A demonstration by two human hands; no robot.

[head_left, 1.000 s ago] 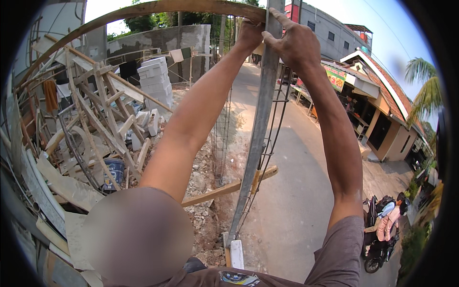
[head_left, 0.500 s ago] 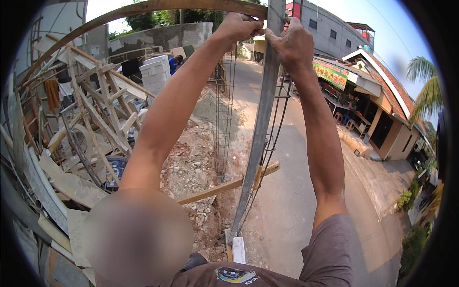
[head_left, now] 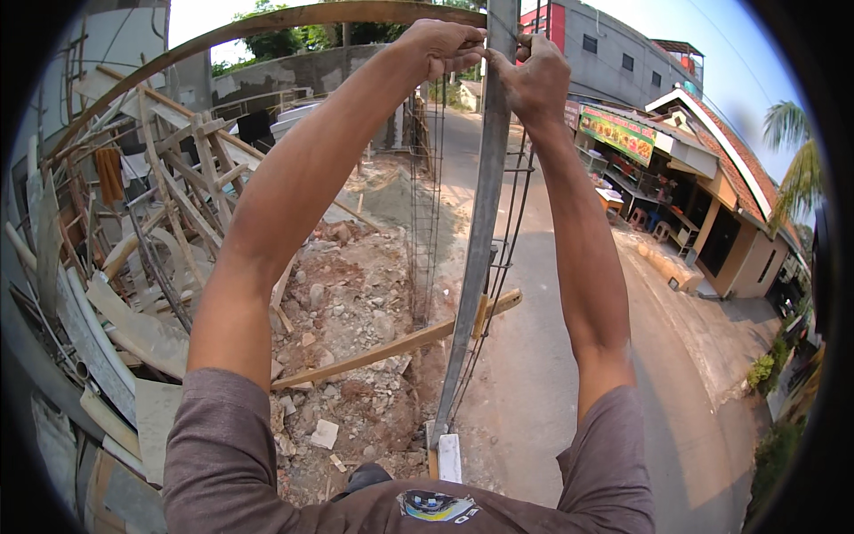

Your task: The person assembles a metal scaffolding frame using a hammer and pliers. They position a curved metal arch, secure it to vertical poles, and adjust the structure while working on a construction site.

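Both my arms reach up to the top of a tall grey post [head_left: 474, 240], which looks like metal and leans slightly. My left hand [head_left: 447, 47] is at the post's left side, fingers curled and pressed together; whatever they pinch is too small or hidden to make out. My right hand [head_left: 540, 80] is closed around the post from the right, its thumb across the front face and its other fingers partly hidden. A long wooden beam [head_left: 294, 15], bowed by the lens, meets the post beside my left hand. Behind the post stands a steel rebar cage [head_left: 509, 240].
A wooden brace [head_left: 391, 352] slants across the post's lower part. A white block [head_left: 450, 457] sits at its foot. Rubble [head_left: 342, 303] covers the ground to the left, with stacked timber frames [head_left: 200, 160] beyond. A road [head_left: 551, 294] runs along the right, past a shop [head_left: 640, 182].
The view has shifted slightly, so my left sleeve and more rubble show. Both hands stay at the post's top, with slight finger movement. A person in blue at the back is out of sight.
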